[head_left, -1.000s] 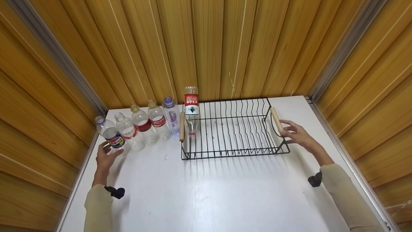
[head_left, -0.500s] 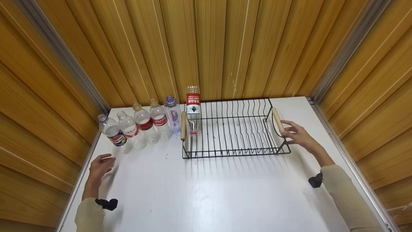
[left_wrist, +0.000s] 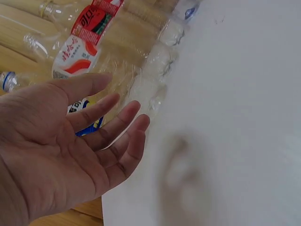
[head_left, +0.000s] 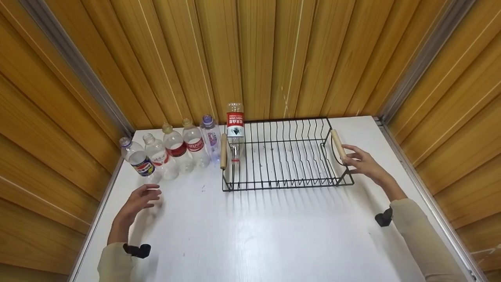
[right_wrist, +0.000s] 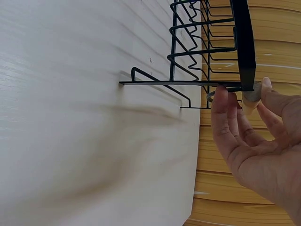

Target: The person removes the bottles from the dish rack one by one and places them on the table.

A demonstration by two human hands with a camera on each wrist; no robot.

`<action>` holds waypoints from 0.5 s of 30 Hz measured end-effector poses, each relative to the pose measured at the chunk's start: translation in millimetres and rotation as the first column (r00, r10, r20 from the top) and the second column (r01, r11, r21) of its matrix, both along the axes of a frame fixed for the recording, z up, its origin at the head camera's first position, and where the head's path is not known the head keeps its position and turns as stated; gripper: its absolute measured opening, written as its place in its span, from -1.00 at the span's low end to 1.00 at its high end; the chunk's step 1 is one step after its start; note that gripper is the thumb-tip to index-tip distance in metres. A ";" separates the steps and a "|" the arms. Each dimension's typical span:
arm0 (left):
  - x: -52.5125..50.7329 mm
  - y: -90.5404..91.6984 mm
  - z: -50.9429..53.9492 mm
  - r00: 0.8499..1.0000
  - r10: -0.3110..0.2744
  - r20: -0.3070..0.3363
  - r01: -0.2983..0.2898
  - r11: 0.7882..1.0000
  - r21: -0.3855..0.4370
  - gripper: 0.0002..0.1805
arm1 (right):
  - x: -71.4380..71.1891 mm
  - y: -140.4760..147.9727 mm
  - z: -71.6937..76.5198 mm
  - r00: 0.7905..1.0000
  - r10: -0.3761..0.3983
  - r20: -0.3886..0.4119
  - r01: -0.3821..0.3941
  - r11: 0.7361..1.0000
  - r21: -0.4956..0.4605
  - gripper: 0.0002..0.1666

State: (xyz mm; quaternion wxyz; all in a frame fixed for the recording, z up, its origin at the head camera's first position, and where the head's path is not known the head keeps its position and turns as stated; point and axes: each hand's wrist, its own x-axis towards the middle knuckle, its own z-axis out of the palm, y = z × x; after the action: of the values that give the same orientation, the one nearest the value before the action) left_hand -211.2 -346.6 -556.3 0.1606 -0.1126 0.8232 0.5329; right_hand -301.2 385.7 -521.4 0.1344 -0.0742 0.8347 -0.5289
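Observation:
My left hand [head_left: 140,198] hovers over the white table, just in front of the leftmost bottle, its fingers loosely bent and holding nothing. That clear plastic bottle [head_left: 143,166] has a blue and yellow label. Beside it stand a bottle with a white and red label [head_left: 159,157], two red-labelled bottles [head_left: 177,149] and a purple-capped bottle [head_left: 211,137]. A black wire dish rack [head_left: 287,184] stands to their right. With thumb and fingers, my right hand [head_left: 364,162] grips the rack's right wooden handle [right_wrist: 251,96]. Upside down in the rack's left end is a red-and-white-labelled bottle [head_left: 235,125].
The rack's left wooden handle [head_left: 223,150] stands beside the upturned bottle. Yellow wood-look panels [head_left: 254,58] wall the table [head_left: 250,235] at the back and both sides, with metal strips along the corners. Each wrist carries a small black camera mount [head_left: 137,250].
My left hand has come away from the blue-labelled bottle, drawn back toward me, then shifted right. That bottle stays standing in the row. The right hand keeps its place on the handle.

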 end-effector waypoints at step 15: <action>-22.3 59.9 22.5 0.962 -0.262 -0.076 0.267 0.963 0.050 -0.38 | -0.9 1.3 0.3 1.000 0.001 0.004 -0.001 1.000 -0.027 -0.25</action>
State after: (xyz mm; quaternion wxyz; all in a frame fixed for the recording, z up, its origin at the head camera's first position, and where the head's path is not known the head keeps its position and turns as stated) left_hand -233.5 -286.7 -533.8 0.2051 0.0217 0.8195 0.5346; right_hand -302.0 387.0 -521.1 0.1353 -0.0753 0.8271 -0.5402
